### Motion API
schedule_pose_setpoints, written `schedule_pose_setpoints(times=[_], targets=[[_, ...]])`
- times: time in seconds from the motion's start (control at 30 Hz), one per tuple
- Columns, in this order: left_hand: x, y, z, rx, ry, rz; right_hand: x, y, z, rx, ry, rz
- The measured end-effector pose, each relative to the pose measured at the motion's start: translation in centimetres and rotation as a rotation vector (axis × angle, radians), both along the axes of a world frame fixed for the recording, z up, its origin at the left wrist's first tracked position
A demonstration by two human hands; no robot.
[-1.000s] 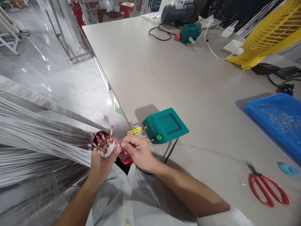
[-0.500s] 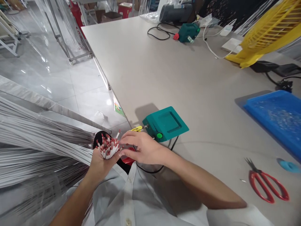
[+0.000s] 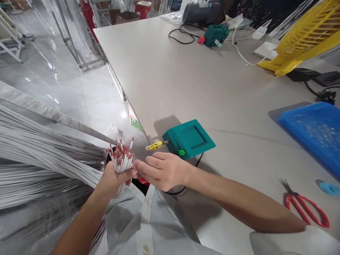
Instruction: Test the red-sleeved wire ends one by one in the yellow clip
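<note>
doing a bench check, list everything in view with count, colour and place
table: one, pale grey, centre
red-tipped wires: many, white, bundled, lower left
long wires: many, white and grey, left edge
near device: one, green, table's near edge
clip: one, yellow, attached to near device
far device: one, green, table's far side
motor-like cylinder: one, dark grey, behind far device
fan: one, yellow, upper right
tray: one, blue, right edge
scissors: one pair, red handles, lower right
ring: one, light blue, beside scissors
wheeled rack: one, grey, upper left
stool: one, red, background
smaller background items: count unclear
left hand: one, bare, around red-tipped wires
right hand: one, bare, fingertips beside left thumb
</note>
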State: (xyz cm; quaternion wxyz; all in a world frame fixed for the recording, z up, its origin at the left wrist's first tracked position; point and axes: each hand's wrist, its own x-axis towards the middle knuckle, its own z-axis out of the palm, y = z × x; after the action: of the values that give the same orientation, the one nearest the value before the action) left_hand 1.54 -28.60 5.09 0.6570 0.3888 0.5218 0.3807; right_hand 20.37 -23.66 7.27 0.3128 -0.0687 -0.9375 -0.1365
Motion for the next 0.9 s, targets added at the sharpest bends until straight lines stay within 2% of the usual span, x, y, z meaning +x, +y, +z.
schedule_pose_setpoints(times=[0.07,0.2,0.37,0.43,0.53,0.63,0.73,0.9], targets=[[0.2,0.0,0.2,-0.027,-0.027,0.047,0.1,0.1,-0.3,0.071,0.036,-0.001],[0.6,-0.1,0.7,-0.095,-0.062,0.109,0.3,0.3,-0.7,0.105,0.041,0.001],[1.1,0.2,1.0,-0.156,-0.081,0.192,0.7,0.4,-1.2,0.109,0.078,0.017],[1.1,0.3,1.0,-0.166,-0.067,0.248,0.9,0.2,-1.5,0.062,0.075,0.015],[1.0,0.3,1.0,-0.162,-0.035,0.281,1.0,-0.1,-1.8,-0.174,0.109,-0.075],[1.0,0.1,0.8,-0.133,-0.011,0.253,0.8,-0.2,-1.4,-0.589,0.275,-0.171],[1.1,-0.1,0.3,-0.079,0.016,0.209,0.3,0.0,-0.6,-0.939,0.364,-0.153],[1.0,-0.5,0.0,-0.017,0.025,0.081,-0.4,0.6,0.5,-1.157,0.237,-0.067]])
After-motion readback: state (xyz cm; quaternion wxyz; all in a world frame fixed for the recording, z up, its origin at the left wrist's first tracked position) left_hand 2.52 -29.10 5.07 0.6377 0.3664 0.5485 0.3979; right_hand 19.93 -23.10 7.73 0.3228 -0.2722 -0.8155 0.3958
